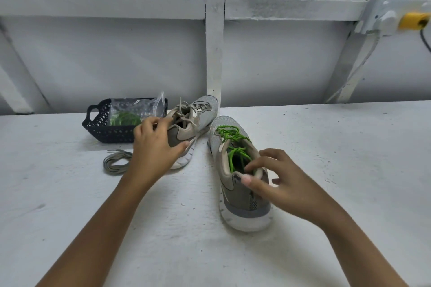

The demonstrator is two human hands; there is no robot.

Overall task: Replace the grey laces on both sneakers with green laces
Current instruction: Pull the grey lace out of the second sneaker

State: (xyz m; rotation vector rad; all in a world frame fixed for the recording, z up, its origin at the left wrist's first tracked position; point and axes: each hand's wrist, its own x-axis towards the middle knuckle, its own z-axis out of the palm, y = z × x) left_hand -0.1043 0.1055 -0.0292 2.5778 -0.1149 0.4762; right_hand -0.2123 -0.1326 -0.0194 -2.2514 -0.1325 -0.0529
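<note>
On the desk point(326, 147), the left hand point(154, 147) curls over the heel end of the left sneaker point(200, 114), fingers across the collar and thumb against the side. That grip looks meant to draw the shoe closer or turn it for work. The right hand point(282, 186) pinches the heel collar of the right sneaker point(242, 201) between thumb and forefinger, with the other fingers spread loose, probably to steady the shoe or shift it aside.

The right sneaker stands upright, toe pointing away, and a green lace point(229, 134) is threaded through its eyelets with the ends tucked into the opening, so this shoe appears done. The left sneaker leans on its side, toe toward the wall, with its grey laces point(186, 109) still threaded and hanging slack. It is likely the next one to be unlaced.

A loose grey lace point(115, 163) lies coiled on the desk just left of the left wrist, out of the way. Behind it sits a dark basket point(109, 133) holding a clear bag point(133, 106) with a spare lace point(124, 119), green, within easy reach of the left hand.
</note>
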